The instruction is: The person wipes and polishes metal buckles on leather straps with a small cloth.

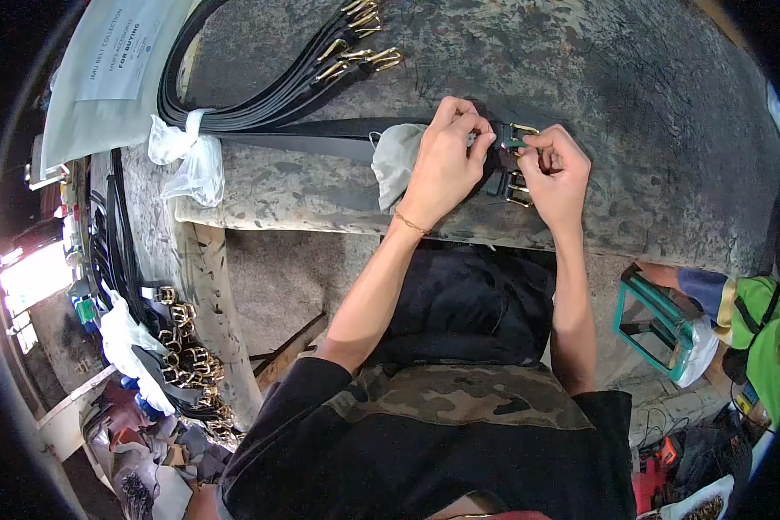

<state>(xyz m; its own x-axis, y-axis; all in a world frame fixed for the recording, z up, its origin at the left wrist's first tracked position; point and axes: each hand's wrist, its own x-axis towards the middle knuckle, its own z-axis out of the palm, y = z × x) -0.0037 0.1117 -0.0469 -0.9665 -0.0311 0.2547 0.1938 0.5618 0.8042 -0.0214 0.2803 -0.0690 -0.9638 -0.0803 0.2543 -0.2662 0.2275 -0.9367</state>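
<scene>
My left hand (pixel 449 154) is closed in a pinch near the buckle ends of black belts (pixel 338 130) on the worn bench; what its fingertips hold is too small to make out. My right hand (pixel 556 169), fingers bent together, pinches a small thin green piece (pixel 516 144) right over the belts. Gold-coloured buckles (pixel 518 187) lie beside and partly under the right fingers. A whitish cloth pouch (pixel 397 160) sits against my left wrist, overlapping the belts.
On the scuffed bench (pixel 650 173), a bundle of black belts (pixel 260 117) is tied with a white plastic strip (pixel 191 156). A printed bag (pixel 117 61) lies at upper left. More buckled belts (pixel 186 355) hang off the left side. Another person's green garment (pixel 763 338) shows at right.
</scene>
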